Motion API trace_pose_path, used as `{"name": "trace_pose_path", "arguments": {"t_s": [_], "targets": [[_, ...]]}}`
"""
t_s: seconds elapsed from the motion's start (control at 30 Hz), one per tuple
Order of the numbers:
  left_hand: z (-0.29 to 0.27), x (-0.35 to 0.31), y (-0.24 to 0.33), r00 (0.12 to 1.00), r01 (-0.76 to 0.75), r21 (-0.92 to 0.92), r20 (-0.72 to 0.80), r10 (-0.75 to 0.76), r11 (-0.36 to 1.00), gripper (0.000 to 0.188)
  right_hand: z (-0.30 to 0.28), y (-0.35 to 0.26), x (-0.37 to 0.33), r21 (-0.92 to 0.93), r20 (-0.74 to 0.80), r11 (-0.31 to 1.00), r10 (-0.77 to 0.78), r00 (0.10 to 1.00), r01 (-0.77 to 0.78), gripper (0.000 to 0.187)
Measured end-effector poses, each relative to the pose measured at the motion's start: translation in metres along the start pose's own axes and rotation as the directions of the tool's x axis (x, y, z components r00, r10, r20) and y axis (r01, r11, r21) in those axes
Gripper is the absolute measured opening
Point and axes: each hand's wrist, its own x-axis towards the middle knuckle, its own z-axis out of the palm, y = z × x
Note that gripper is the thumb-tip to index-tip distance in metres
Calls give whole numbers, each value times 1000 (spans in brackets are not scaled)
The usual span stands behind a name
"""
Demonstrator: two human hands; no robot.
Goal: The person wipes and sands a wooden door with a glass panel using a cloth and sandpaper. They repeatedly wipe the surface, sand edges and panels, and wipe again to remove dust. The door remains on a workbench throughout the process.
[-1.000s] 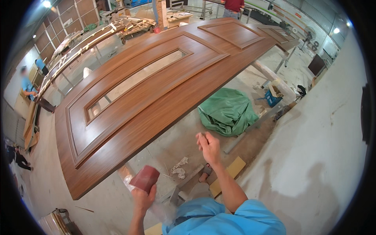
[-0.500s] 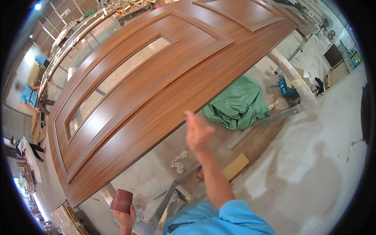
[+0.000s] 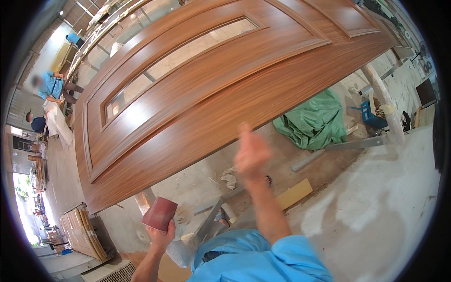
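My left hand [image 3: 159,235] grips a dark red sheet of sandpaper [image 3: 160,214], slightly curved, at the lower left and apart from the door. A long brown wood-grain door [image 3: 197,141] lies flat before me, with raised mouldings and a narrow rectangular opening [image 3: 202,44]. By its near edge is my right hand [image 3: 252,154], smeared by motion. One finger seems to point toward the door edge; the other fingers do not show clearly, and whether it touches the edge I cannot tell.
Wrapped supports [image 3: 387,103] and metal bars [image 3: 354,143] stand beneath the door. A green tarp [image 3: 314,120] and a blue crate [image 3: 372,115] sit on the floor to the right. People [image 3: 51,87] work at the far left. Stacked panels [image 3: 81,233] lean at lower left.
The view has turned, so the door and floor things sit farther right and higher. My left hand, still with the sandpaper, has come up a little. My right hand remains near the door's edge.
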Motion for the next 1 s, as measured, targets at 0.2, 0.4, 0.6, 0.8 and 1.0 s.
{"name": "trace_pose_path", "arguments": {"t_s": [0.2,0.4,0.6,0.8,1.0], "targets": [[-6,-15,-4,995,-38,-125,-98,26,991,21,65,-181,-72,396,125,918,-97,987,40,38],[-4,-16,-11,972,-91,-117,-229,62,989,20,20,-36,-23,263,41,965,4,999,-15,39],[-5,-17,-17,982,-63,-172,-187,30,983,20,-50,73,69,-205,-147,896,370,917,-394,33],[1,-29,-22,879,-121,-283,-476,-29,951,19,13,-46,-8,-93,-43,991,96,994,-100,42],[3,-58,-28,423,3,-877,-434,-796,480,20,89,-260,-91,241,297,937,-319,900,252,55]]}}
